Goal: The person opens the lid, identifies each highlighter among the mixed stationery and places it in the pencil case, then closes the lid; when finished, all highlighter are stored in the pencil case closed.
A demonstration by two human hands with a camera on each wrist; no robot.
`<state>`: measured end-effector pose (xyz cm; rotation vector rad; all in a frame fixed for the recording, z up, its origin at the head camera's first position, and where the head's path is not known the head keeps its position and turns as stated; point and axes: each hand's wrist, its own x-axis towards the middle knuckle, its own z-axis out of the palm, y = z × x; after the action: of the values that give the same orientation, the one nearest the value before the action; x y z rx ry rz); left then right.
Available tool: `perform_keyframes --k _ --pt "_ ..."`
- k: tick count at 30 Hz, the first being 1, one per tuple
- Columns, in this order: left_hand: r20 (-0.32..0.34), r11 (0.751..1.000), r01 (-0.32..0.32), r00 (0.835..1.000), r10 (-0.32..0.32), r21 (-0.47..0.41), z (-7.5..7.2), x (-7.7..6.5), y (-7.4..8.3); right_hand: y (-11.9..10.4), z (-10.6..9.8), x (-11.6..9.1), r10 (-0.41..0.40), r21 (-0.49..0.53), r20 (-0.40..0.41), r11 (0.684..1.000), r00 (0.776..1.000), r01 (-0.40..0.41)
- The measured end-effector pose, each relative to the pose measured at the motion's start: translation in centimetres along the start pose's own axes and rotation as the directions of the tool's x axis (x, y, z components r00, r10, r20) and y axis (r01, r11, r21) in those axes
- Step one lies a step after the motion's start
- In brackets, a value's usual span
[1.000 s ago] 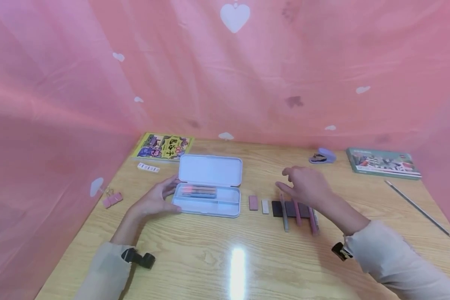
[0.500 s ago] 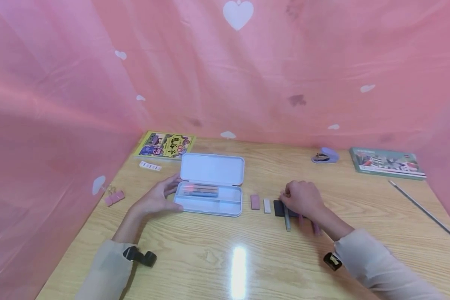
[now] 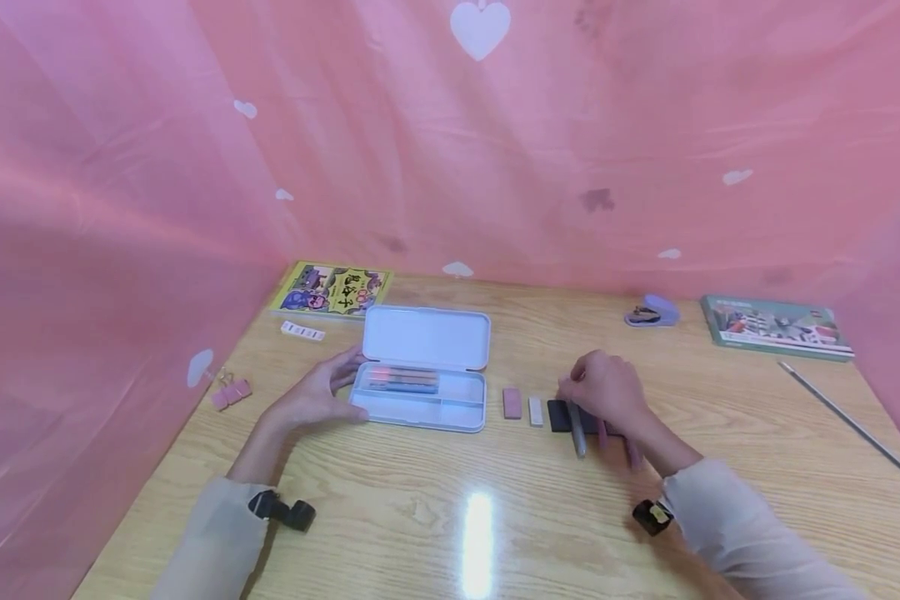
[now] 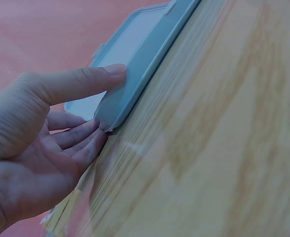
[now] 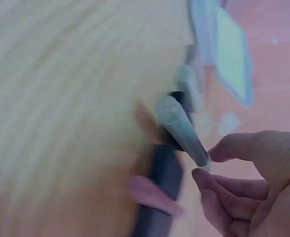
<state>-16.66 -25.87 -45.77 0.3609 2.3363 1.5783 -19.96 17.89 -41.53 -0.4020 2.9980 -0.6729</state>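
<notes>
An open light-blue pencil case (image 3: 457,415) lies on the table, with several pens (image 3: 403,381) in its rear compartment. My left hand (image 3: 317,398) holds the case's left end; in the left wrist view the thumb rests on its side wall and the fingers curl against the end. My right hand (image 3: 607,392) pinches one end of a grey pen (image 5: 184,133) between thumb and fingers, its other end tilted up at the camera in the right wrist view. Under it lie dark blocks (image 3: 560,416) with a pink pen (image 3: 602,435) across them, partly hidden by the hand.
A pink eraser (image 3: 512,403) and a white eraser (image 3: 536,412) lie between case and blocks. Behind stand a purple stapler (image 3: 652,312) and a green flat box (image 3: 780,327), with a long brush (image 3: 847,419) at right. Binder clips (image 3: 231,392) and a yellow book (image 3: 332,289) are left.
My right hand has come down onto the grey pen, pinched its far end and begun tilting it. The left hand stays at the pencil case. The view has shifted slightly.
</notes>
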Motion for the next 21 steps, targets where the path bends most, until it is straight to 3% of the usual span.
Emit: perform_keyframes --k 5,12,17,21 --pt "-0.005 1.000 0.007 1.000 -0.007 0.003 0.0 -0.2 -0.1 -1.2 -2.7 0.4 -0.028 0.066 0.012 0.997 1.000 0.027" --pt "-0.013 1.000 0.016 1.000 -0.016 0.004 0.0 -0.2 -0.2 -3.0 -5.5 1.5 -0.144 0.003 0.035 0.990 0.989 0.144" --pt "-0.015 1.000 0.020 1.000 -0.020 0.010 0.0 0.0 -0.2 -4.7 -5.1 2.5 -0.228 -0.003 0.090 0.973 0.969 0.229" --pt "-0.009 0.999 0.029 1.000 -0.029 0.018 0.0 0.2 -0.1 -7.1 -3.4 3.7 -0.358 0.076 0.150 0.933 0.921 0.350"
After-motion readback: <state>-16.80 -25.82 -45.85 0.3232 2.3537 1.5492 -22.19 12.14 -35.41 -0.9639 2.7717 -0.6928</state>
